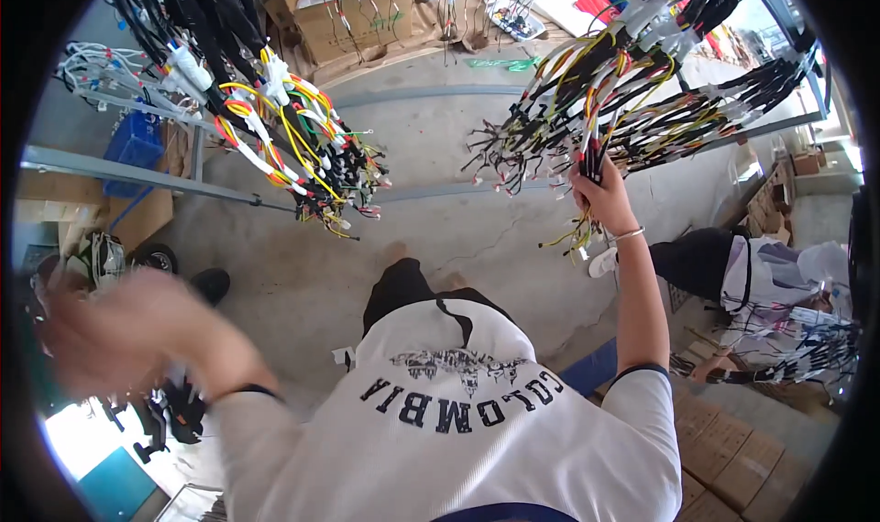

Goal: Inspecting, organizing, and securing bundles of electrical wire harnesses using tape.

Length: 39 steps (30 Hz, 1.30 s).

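At the right, my right hand (605,197) is closed around a wire harness (593,152) with black, red and yellow leads. Its lower ends, with small connectors, hang below my fist. Around it hang several more harnesses (646,73) in thick black, white and yellow bunches, their tips spread toward the middle. My left hand (128,325) is raised at the lower left, away from the harnesses and smeared by motion, so its fingers cannot be made out. Another large group of harnesses (266,123), with red, white and yellow leads, hangs at the upper left.
Grey metal rails (137,169) carry the hanging bunches. A cardboard box (353,22) stands at the far side, and a blue bin (135,146) sits at the left. Another person (779,265) is at the right with more cables (807,362). Cardboard boxes (733,449) lie at the lower right.
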Each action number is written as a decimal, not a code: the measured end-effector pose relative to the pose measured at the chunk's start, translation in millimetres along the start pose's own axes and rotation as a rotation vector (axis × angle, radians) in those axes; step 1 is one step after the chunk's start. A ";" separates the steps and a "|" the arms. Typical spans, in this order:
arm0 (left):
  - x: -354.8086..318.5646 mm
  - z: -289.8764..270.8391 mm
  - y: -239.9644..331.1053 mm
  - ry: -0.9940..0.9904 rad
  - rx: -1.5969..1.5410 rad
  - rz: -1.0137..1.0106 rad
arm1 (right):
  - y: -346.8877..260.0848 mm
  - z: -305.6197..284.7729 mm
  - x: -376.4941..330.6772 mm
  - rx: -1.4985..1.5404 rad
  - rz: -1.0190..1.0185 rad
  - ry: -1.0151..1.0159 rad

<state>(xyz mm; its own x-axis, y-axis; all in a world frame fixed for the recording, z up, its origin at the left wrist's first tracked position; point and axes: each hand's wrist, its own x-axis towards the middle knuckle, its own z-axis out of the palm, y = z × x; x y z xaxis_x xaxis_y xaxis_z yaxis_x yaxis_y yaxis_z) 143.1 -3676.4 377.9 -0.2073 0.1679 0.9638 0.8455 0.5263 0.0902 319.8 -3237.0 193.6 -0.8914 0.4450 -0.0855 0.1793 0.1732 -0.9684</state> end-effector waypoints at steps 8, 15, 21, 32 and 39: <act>-153.9 235.0 108.2 -0.441 -1.186 -0.958 | -21.4 42.9 -30.6 0.167 0.083 -0.095; -119.4 315.3 79.8 -1.026 -1.581 -0.805 | -45.6 66.3 -49.7 0.160 0.159 0.019; -132.7 327.1 71.7 -0.629 -1.185 -0.706 | -51.2 71.8 -56.1 0.133 0.177 0.187; -134.4 255.3 59.9 -0.618 -0.448 -0.203 | -32.8 78.8 -70.0 0.234 0.188 0.303; -154.7 212.2 71.2 -0.474 -0.282 -0.091 | -43.0 84.0 -89.1 0.578 0.234 0.065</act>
<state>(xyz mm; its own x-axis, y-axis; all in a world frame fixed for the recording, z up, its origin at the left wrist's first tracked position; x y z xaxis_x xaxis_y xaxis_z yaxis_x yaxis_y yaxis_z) 131.0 -3488.0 182.0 -0.4290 0.5228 0.7366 0.8993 0.3237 0.2939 356.6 -3357.9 223.2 -0.8254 0.4695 -0.3134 0.0963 -0.4299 -0.8977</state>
